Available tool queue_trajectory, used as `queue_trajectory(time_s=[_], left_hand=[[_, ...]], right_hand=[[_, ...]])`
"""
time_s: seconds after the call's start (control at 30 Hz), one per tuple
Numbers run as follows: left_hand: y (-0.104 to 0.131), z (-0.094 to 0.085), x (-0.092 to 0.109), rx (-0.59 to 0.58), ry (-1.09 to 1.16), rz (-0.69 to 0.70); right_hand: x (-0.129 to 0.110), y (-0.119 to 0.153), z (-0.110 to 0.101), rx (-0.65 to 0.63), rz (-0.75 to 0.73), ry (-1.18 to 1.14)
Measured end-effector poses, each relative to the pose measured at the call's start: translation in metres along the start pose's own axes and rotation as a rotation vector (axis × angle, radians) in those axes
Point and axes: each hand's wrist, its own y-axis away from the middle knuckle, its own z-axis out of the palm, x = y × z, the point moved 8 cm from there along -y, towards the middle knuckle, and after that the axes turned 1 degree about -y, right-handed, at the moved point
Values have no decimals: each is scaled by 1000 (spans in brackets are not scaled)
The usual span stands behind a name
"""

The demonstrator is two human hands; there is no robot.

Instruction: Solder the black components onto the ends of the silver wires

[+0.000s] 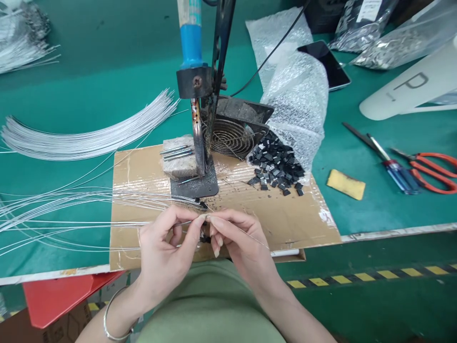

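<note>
My left hand (pixel 169 243) pinches a thin grey wire between thumb and index finger. Against its fingertips, my right hand (pixel 237 233) pinches a fine strand that trails off to the right. Whatever lies between the touching fingertips is too small to make out. Long white wires (pixel 71 202) run from the left to just beyond my hands, some ending in small black connectors (pixel 202 204). Above stands a soldering iron with a blue grip (pixel 192 45), its tip pointing down over a dark metal plate (pixel 210 183). A pile of small black connectors (pixel 276 159) lies on the cardboard (pixel 300 214).
A thick bundle of white wires (pixel 89 140) lies at the left. Behind the iron are a black fan (pixel 232 136) and bubble wrap (pixel 303 90). At the right are a yellow sponge (pixel 345 184), a screwdriver (pixel 396 171), red-handled pliers (pixel 433 169) and a white cup (pixel 403 90).
</note>
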Motion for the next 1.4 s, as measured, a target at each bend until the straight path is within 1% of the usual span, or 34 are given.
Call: queue_trajectory(time_s=[0.13,0.3,0.4,0.47,0.5,0.53,0.57,0.63,0.67,0.7,0.73,0.8,0.87,0.93,1.07,1.17,1.27,1.4], left_hand=[[2,1,-4,19,4,-33],[4,1,-8,27,27,-78],[3,0,-10,22,49,-107],[1,0,-13,14,50,-135],[1,-1,-15,10,49,-152],[0,-1,-18,5,52,-172],[0,-1,-20,0,60,-192],[0,-2,-23,-2,86,-220],[0,-2,-23,-2,97,-228],[0,-3,-23,-2,101,-233],[0,-4,-23,-5,101,-235],[-1,-5,-22,-16,92,-237],[-1,-6,-21,-34,82,-238],[-2,-6,-21,-45,79,-232],[-4,-6,-21,-45,96,-213],[-6,-6,-20,-26,97,-203],[-8,-4,-19,-19,96,-202],[-10,-6,-17,14,107,-202]], right_hand=[[4,0,0,39,-20,-58],[7,0,0,62,-37,-56],[7,1,-1,44,-29,-8],[1,0,-5,17,-54,87],[-7,-1,-9,25,-101,167],[-19,-2,-16,61,-181,272],[-35,-3,-26,139,-295,401],[-71,0,-43,354,-536,715],[-85,0,-48,436,-628,892],[-96,-3,-50,481,-680,1070],[-103,-8,-51,502,-698,1233],[-109,-20,-52,470,-691,1479],[-109,-27,-54,441,-656,1575],[-107,-29,-58,447,-595,1552],[-97,-25,-72,488,-441,1425],[-88,-20,-81,487,-377,1312],[-84,-12,-79,457,-413,1144],[-87,1,-61,430,-517,937]])
